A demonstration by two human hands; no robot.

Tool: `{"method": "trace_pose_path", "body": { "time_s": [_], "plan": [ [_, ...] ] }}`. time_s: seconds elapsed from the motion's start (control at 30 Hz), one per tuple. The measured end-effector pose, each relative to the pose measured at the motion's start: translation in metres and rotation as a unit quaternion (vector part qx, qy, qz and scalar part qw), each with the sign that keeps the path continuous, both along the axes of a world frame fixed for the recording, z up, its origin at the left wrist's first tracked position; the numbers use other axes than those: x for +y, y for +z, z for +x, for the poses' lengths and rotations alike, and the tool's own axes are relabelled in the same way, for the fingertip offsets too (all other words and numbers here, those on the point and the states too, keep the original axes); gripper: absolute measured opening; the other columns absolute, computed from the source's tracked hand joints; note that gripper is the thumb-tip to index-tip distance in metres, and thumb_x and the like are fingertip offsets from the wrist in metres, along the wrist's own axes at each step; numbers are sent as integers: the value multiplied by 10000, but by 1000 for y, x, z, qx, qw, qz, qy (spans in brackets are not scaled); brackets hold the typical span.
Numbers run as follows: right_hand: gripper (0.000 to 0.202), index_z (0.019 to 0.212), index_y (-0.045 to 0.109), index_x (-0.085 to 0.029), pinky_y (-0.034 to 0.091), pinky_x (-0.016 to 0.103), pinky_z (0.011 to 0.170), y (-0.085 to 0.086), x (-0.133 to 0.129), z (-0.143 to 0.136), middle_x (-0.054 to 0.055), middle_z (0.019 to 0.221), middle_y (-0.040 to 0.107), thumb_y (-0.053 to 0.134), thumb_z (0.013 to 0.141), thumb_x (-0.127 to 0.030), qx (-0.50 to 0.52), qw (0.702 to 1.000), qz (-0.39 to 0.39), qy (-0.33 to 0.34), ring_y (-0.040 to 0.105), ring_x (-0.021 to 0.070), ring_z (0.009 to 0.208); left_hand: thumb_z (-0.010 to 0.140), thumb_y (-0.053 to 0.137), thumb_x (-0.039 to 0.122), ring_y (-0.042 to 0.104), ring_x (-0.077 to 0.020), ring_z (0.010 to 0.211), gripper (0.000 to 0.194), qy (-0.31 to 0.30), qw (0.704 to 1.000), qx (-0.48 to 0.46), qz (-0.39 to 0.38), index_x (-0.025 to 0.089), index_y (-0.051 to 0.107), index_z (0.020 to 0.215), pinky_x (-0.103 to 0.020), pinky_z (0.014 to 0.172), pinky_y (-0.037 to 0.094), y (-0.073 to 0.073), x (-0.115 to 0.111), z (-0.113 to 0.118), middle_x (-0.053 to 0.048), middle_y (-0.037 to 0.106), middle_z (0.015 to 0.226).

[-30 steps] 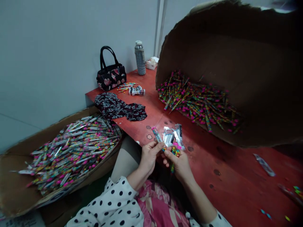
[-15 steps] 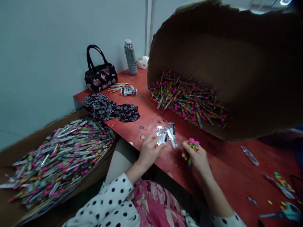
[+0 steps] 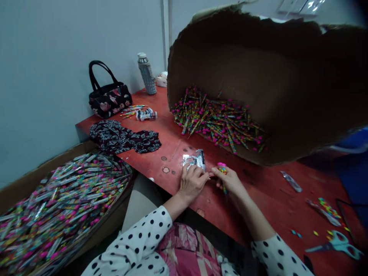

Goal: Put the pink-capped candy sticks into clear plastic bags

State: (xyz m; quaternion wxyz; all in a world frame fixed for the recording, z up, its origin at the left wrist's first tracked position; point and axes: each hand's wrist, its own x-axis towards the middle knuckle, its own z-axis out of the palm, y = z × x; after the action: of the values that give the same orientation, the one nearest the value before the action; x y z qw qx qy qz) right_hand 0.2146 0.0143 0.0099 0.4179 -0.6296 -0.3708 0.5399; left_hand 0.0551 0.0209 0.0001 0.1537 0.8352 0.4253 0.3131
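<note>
My left hand (image 3: 193, 180) lies over the silvery wrappers (image 3: 200, 158) on the red table (image 3: 168, 184), its fingers bent and pressed together, with the fingertips by my right hand. What its fingertips pinch, if anything, is too small to make out. In my right hand (image 3: 230, 182) is a small bunch of colourful pencils (image 3: 222, 167) with pink tops, held closed between thumb and fingers. Beyond my hands, a big cardboard box (image 3: 218, 61) lies on its side with a heap of pink-topped pencils (image 3: 218, 122) inside.
At left, a low carton (image 3: 37, 163) holds wrapped pencils (image 3: 66, 199). A patterned cloth (image 3: 123, 138), handbag (image 3: 110, 100) and flask (image 3: 147, 74) stand further back. Scissors (image 3: 336, 243), a clear packet (image 3: 291, 181) and small coloured pieces are at the right.
My left hand has moved right over the wrappers, and its fingertips now meet my right hand. The pencil bunch is still in my right hand. The view has shifted slightly.
</note>
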Motion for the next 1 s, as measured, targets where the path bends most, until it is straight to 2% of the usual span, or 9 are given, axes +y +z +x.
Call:
{"method": "trace_pose_path", "body": {
  "time_s": [0.1,0.2,0.3,0.4,0.47,0.63,0.77,0.87,1.0],
  "plan": [
    [338,745,527,-169,286,149,298,2,8,-6,-67,479,534,742,581,-373,54,998,-18,22,413,54,316,805,550,282,520,-217,938,182,-24,993,-105,-54,310,674,936,-425,1001,219,10,-7,-6,-57,640,859],
    [345,758,509,-181,289,142,303,10,13,-14,-92,469,502,756,549,-300,72,997,0,-16,405,48,323,734,636,318,538,-235,945,291,14,955,-239,-174,288,659,1022,-376,929,335,16,-11,-13,-69,653,932],
    [326,764,511,-181,284,143,303,18,17,-21,-87,480,502,746,565,-289,68,998,4,2,412,52,329,729,625,369,581,-206,795,250,51,875,-360,-319,222,703,916,-298,760,434,14,-11,-18,-56,674,847],
    [320,765,513,-180,280,151,306,21,21,-28,-75,498,515,744,584,-308,64,998,16,23,419,56,337,694,651,387,562,-144,587,248,35,794,-414,-444,148,697,645,-245,601,451,8,-8,-17,-35,637,622],
    [305,769,525,-175,293,158,323,21,20,-31,-64,518,523,724,619,-350,67,997,31,33,435,60,359,652,695,363,560,-116,533,243,54,739,-450,-499,123,680,625,-224,553,460,5,-7,-16,-37,631,598],
    [384,981,558,-172,420,207,478,21,0,-38,-41,601,554,688,661,-340,142,989,-1,51,533,101,519,629,735,262,609,-113,564,194,120,611,-555,-551,92,668,695,-219,576,514,9,-3,-22,-66,659,664],
    [505,1185,485,-176,455,250,560,17,-28,-45,-35,638,576,615,722,-332,74,994,20,73,554,123,556,687,694,215,628,-121,597,132,134,511,-642,-556,102,636,723,-232,598,535,11,3,-28,-63,663,685],
    [507,1254,411,-209,465,264,583,15,-45,-53,-21,720,618,543,785,-350,-23,994,53,93,571,130,571,711,672,198,639,-129,622,110,149,477,-672,-547,107,621,746,-240,609,540,13,6,-26,-61,668,711],
    [343,1088,414,-223,471,256,554,15,-52,-62,-21,713,611,550,805,-360,-40,990,89,101,576,135,567,697,688,220,644,-145,637,145,152,475,-676,-542,111,608,749,-237,578,532,17,5,-18,-63,666,718]
  ]
}}
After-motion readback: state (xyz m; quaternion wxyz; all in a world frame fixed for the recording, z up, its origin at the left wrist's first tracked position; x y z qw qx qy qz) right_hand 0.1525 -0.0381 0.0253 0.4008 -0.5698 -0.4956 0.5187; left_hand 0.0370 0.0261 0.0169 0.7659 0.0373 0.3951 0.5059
